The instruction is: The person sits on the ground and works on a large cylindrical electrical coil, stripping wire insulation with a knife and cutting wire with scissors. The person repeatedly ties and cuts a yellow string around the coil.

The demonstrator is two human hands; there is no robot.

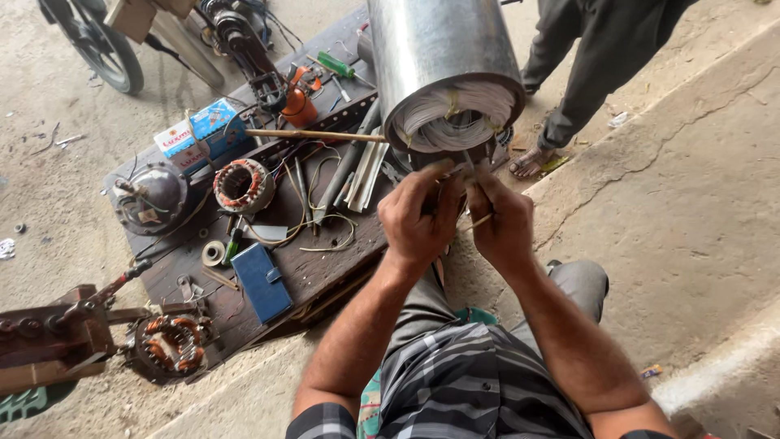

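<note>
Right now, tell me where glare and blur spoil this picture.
Head view: daylight is soft, shadows faint; glare streaks the shiny metal cylinder; the left hand and right hand at its white wire coil look sharp; edges bend slightly, and the dark wooden board stays readable.

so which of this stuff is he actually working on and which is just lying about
In hand: large metal motor cylinder, its white windings, left hand, right hand.

Lying about: small copper-wound stator, blue wallet, cardboard box, round metal cover.

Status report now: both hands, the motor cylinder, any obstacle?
Left hand and right hand pinch wires at the metal cylinder mouth. Wooden stick lies beside it.
</note>
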